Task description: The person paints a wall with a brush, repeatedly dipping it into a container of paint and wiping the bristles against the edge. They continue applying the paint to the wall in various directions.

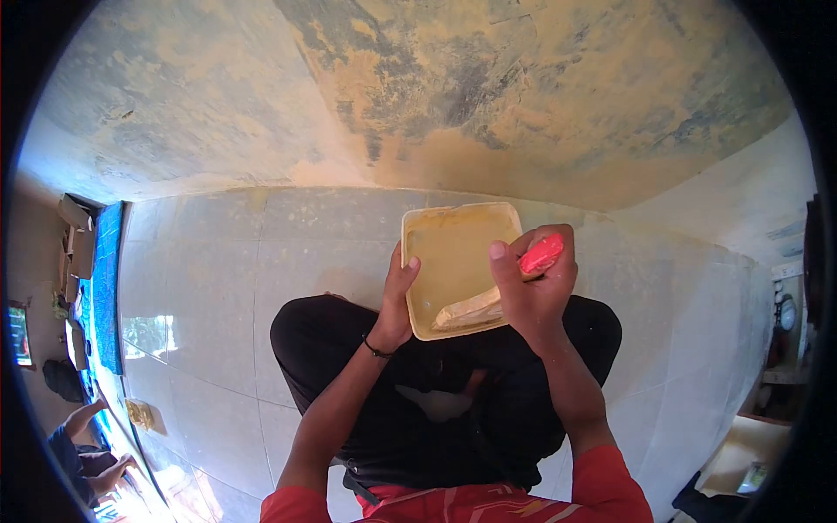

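Note:
A shallow rectangular plastic tub, pale yellow and smeared inside, is held over my lap. My left hand grips its left side, the thumb over the rim and the fingers around the outside. My right hand is closed around the red handle of what looks like a wide paintbrush. The brush's head, coated in pale cream paint, lies low inside the tub near its front edge. Part of the brush is hidden behind my right hand.
I sit cross-legged on a grey tiled floor. Ahead stands a patchy grey-and-tan wall. To the left are a blue strip, cardboard boxes and another person's arms. Furniture stands at the lower right.

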{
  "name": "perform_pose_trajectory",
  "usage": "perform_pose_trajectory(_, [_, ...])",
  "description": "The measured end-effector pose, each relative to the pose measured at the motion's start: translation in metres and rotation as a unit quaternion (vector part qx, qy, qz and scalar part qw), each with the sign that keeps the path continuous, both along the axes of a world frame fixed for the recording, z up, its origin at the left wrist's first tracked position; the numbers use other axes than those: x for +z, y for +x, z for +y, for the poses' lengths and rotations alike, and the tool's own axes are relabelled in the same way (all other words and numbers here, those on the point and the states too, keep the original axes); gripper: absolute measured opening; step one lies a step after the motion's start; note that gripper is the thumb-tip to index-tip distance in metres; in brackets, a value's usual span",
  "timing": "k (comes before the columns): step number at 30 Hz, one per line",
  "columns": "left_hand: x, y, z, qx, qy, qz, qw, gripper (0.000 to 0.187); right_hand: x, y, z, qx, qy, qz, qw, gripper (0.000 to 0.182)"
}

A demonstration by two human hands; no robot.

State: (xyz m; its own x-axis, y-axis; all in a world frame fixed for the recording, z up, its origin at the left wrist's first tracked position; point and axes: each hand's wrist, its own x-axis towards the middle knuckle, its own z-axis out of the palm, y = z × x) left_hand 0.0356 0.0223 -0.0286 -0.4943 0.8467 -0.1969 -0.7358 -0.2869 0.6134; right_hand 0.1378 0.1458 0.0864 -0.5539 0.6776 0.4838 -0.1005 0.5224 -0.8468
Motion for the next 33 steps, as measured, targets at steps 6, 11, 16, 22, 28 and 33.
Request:
perform_pose_trajectory(6, [0.011, 0.004, 0.003, 0.016, 0.002, 0.018, 1.000, 0.057, 0.001, -0.008, -0.002, 0.023, -0.032, -0.065, 0.997, 0.027])
perform_pose_trajectory(11, [0.010, 0.007, 0.003, 0.011, 0.005, 0.010, 1.000, 0.056, 0.001, -0.011, 0.000, 0.038, -0.042, -0.093, 0.994, 0.030])
perform_pose_trajectory(16, [0.009, 0.010, 0.003, 0.001, 0.002, 0.004, 1.000, 0.057, 0.000, -0.012, 0.001, 0.039, -0.051, -0.135, 0.989, 0.032])
perform_pose_trajectory(22, [0.010, 0.011, 0.005, -0.008, 0.014, 0.012, 1.000, 0.058, 0.008, -0.007, 0.009, 0.075, -0.019, -0.174, 0.982, 0.043])
perform_pose_trajectory(28, [0.006, 0.006, 0.003, -0.033, 0.043, -0.053, 0.997, 0.058, 0.034, -0.002, 0.023, 0.235, -0.082, -0.228, 0.941, 0.041])
perform_pose_trajectory(33, [0.023, -0.006, -0.003, 0.020, 0.036, -0.021, 0.999, 0.057, 0.075, -0.005, 0.027, 0.342, -0.015, -0.271, 0.900, 0.044])
